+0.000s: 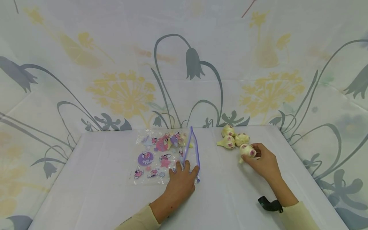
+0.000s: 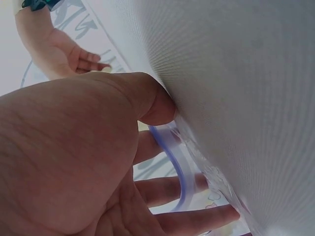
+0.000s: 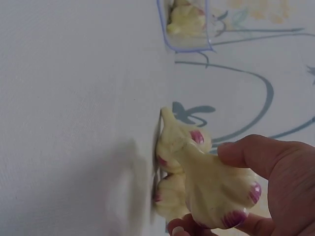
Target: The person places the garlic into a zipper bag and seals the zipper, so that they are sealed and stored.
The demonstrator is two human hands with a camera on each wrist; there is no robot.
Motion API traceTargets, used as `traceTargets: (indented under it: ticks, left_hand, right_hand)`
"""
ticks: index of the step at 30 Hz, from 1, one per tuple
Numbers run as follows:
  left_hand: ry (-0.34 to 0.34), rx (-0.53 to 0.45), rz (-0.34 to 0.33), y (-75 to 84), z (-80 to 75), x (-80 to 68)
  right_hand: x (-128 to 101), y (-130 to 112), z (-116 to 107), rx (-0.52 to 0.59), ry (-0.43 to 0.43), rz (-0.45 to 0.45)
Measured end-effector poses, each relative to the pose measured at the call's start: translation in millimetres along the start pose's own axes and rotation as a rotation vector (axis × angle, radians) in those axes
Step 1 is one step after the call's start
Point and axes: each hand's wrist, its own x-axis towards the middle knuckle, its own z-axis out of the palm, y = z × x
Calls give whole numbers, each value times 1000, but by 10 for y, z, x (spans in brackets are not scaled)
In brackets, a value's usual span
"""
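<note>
A clear plastic zip bag (image 1: 146,172) with pink and purple cartoon prints lies flat on the table, its purple-edged mouth facing right. My left hand (image 1: 181,182) rests on the bag by that mouth, fingers spread and fairly straight. Pale garlic bulbs (image 3: 189,22) show inside the bag in the right wrist view. Between thumb and fingers, my right hand (image 1: 265,163) holds a garlic bulb (image 1: 246,151) with purple-streaked cloves. Just behind it sit three more bulbs: a rear one (image 1: 228,130), a left one (image 1: 227,142) and a right one (image 1: 242,139).
The white-covered table (image 1: 95,179) meets a flower-printed cloth backdrop (image 1: 178,95) behind the bag and bulbs. Similar printed cloth hangs along both sides. A black curved device (image 1: 270,205) sits at my right wrist.
</note>
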Motion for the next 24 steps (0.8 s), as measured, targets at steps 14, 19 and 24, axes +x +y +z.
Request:
traceTargets:
  ticks: [14, 19, 24]
  left_hand:
    - [19, 10, -5, 11, -24, -9]
    - [13, 7, -5, 9, -26, -8]
    - [7, 7, -5, 11, -11, -6]
  right_hand:
    - [-32, -243, 58, 55, -3, -107]
    - [-38, -293, 103, 70, -30, -110]
    - [-44, -352, 156, 91, -55, -105]
